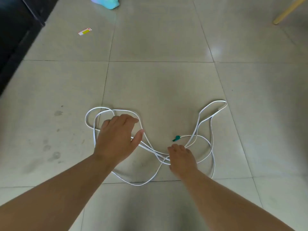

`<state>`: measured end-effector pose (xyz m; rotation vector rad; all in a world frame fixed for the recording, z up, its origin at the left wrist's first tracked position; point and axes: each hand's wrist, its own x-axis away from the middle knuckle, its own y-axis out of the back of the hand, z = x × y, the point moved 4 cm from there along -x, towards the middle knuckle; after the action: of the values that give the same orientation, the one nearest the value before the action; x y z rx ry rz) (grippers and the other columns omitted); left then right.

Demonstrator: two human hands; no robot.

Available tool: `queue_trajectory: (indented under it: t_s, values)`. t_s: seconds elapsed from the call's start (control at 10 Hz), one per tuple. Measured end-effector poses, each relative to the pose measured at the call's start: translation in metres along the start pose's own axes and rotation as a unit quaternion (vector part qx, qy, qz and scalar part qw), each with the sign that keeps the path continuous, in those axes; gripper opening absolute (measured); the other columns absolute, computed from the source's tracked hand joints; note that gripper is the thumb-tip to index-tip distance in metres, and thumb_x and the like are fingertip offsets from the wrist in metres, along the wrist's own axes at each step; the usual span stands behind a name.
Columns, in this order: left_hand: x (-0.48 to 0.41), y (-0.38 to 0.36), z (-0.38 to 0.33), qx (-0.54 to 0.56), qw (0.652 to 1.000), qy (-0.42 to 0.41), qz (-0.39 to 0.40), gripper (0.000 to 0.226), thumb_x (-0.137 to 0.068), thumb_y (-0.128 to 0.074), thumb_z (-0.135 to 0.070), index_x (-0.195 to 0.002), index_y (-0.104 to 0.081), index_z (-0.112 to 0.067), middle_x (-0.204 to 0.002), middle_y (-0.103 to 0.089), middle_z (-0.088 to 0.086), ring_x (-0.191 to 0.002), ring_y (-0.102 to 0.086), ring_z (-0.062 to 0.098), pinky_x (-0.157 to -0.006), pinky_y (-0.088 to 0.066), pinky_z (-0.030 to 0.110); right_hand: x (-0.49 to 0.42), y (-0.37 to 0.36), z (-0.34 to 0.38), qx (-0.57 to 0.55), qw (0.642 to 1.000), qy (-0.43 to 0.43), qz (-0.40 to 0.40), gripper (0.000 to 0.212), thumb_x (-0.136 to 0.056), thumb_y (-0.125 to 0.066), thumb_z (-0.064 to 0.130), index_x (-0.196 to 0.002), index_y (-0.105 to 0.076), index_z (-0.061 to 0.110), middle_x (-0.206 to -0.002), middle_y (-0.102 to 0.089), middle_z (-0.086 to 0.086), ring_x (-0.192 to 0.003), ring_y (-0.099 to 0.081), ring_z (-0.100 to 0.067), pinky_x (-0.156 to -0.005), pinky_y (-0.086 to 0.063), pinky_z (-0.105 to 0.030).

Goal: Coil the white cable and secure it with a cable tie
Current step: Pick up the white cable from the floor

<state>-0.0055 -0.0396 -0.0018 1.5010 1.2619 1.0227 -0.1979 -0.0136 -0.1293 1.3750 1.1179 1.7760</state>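
here left hand (116,139) hovers over white cable (139,185), right hand (181,160) touching.

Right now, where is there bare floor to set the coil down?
Bare tiles lie beyond the white cable, between the yellow label and the wooden leg; also a patch between its two loops, ahead of the green end piece. Crowded where strands cross by the right hand.

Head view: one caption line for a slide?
Left hand and right hand over the loose white cable on a tiled floor.
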Motion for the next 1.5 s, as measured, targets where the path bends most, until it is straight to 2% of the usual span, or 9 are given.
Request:
queue_trajectory:
  t_s: [0.3, 0.5, 0.6, 0.7, 0.8, 1.1, 1.2, 1.3, 1.5]
  values:
    - [-0.008, -0.011, -0.002, -0.009, 0.999, -0.007, -0.041, 0.052, -0.082, -0.032, -0.051, -0.106, -0.064, -0.019, -0.102, -0.067, 0.000, -0.091, -0.061, 0.027, -0.083, -0.042, 0.039, -0.019, -0.017, -0.019, 0.049, 0.997, -0.048, 0.027, 0.092, -0.089, -0.054, 0.027, -0.147, 0.015, 0.011, -0.158, 0.012, -0.004, -0.147, 0.002, -0.022, -0.118, -0.011, -0.039]
    - [-0.011, -0.019, -0.006, -0.003, 0.999, -0.004, -0.034, 0.055, -0.083, -0.030, -0.052, -0.108, -0.064, -0.018, -0.104, -0.066, 0.000, -0.092, -0.060, 0.027, -0.085, -0.041, 0.040, -0.035, -0.015, -0.034, 0.067, 0.993, -0.071, 0.073, 0.128, -0.070, -0.075, 0.046, -0.144, 0.023, 0.008, -0.157, 0.017, -0.006, -0.146, 0.010, -0.022, -0.118, -0.002, -0.041]
    - [-0.013, -0.022, -0.007, -0.007, 1.000, -0.003, -0.026, 0.054, -0.083, -0.030, -0.052, -0.107, -0.064, -0.018, -0.103, -0.066, 0.000, -0.091, -0.061, 0.027, -0.083, -0.042, 0.040, -0.039, -0.015, -0.036, 0.054, 0.994, -0.053, 0.073, 0.121, -0.067, -0.077, 0.045, -0.147, 0.004, 0.006, -0.156, -0.006, -0.009, -0.146, -0.003, -0.024, -0.119, -0.005, -0.039]
    - [-0.015, -0.022, -0.009, -0.010, 1.000, -0.005, -0.029, 0.052, -0.083, -0.032, -0.051, -0.106, -0.064, -0.018, -0.103, -0.067, 0.000, -0.090, -0.062, 0.027, -0.082, -0.043, 0.039, -0.042, -0.014, -0.039, 0.017, 0.999, -0.029, 0.011, 0.069, -0.074, -0.073, 0.027, -0.130, -0.037, 0.007, -0.132, -0.041, -0.007, -0.128, -0.039, -0.026, -0.107, -0.029, -0.033]
    - [-0.014, -0.023, -0.011, -0.018, 0.999, -0.008, -0.035, 0.049, -0.083, -0.034, -0.049, -0.104, -0.065, -0.017, -0.100, -0.067, 0.000, -0.088, -0.063, 0.027, -0.080, -0.045, 0.038, -0.041, -0.013, -0.038, 0.017, 1.000, -0.006, 0.004, 0.032, -0.084, -0.058, 0.012, -0.115, -0.050, 0.007, -0.118, -0.052, -0.009, -0.113, -0.049, -0.027, -0.091, -0.042, -0.035]
    - [-0.014, -0.021, -0.014, -0.016, 0.999, -0.009, -0.033, 0.051, -0.084, -0.031, -0.050, -0.105, -0.065, -0.017, -0.101, -0.067, 0.000, -0.089, -0.062, 0.026, -0.081, -0.044, 0.038, -0.037, -0.024, -0.034, 0.085, 0.993, 0.056, 0.063, 0.024, -0.087, -0.056, 0.012, -0.107, -0.058, -0.001, -0.109, -0.059, -0.018, -0.105, -0.054, -0.033, -0.085, -0.046, -0.036]
    - [-0.015, -0.020, -0.014, -0.017, 0.999, -0.008, -0.031, 0.055, -0.084, -0.028, -0.051, -0.108, -0.064, -0.018, -0.104, -0.066, 0.000, -0.092, -0.061, 0.026, -0.082, -0.042, 0.038, -0.034, -0.019, -0.032, 0.108, 0.992, 0.061, 0.016, 0.034, -0.043, -0.088, 0.019, -0.065, -0.065, 0.006, -0.062, -0.061, -0.011, -0.056, -0.062, -0.024, -0.046, -0.048, -0.024]
    - [-0.016, -0.019, -0.014, -0.019, 0.999, -0.005, -0.032, 0.057, -0.084, -0.026, -0.052, -0.109, -0.064, -0.018, -0.106, -0.066, 0.000, -0.094, -0.060, 0.025, -0.083, -0.041, 0.037, -0.030, -0.020, -0.033, 0.077, 0.995, 0.050, 0.050, 0.026, -0.087, -0.046, 0.004, -0.113, -0.050, -0.001, -0.107, -0.057, -0.019, -0.097, -0.059, -0.033, -0.080, -0.048, -0.037]
    - [-0.018, -0.015, -0.019, -0.017, 0.999, -0.008, -0.029, 0.062, -0.083, -0.021, -0.054, -0.114, -0.061, -0.020, -0.112, -0.063, -0.001, -0.103, -0.057, 0.023, -0.088, -0.038, 0.037, -0.028, -0.018, -0.043, 0.005, 0.998, 0.035, 0.042, 0.033, -0.094, -0.028, 0.003, -0.126, -0.036, 0.002, -0.119, -0.049, -0.017, -0.099, -0.060, -0.034, -0.078, -0.044, -0.038]
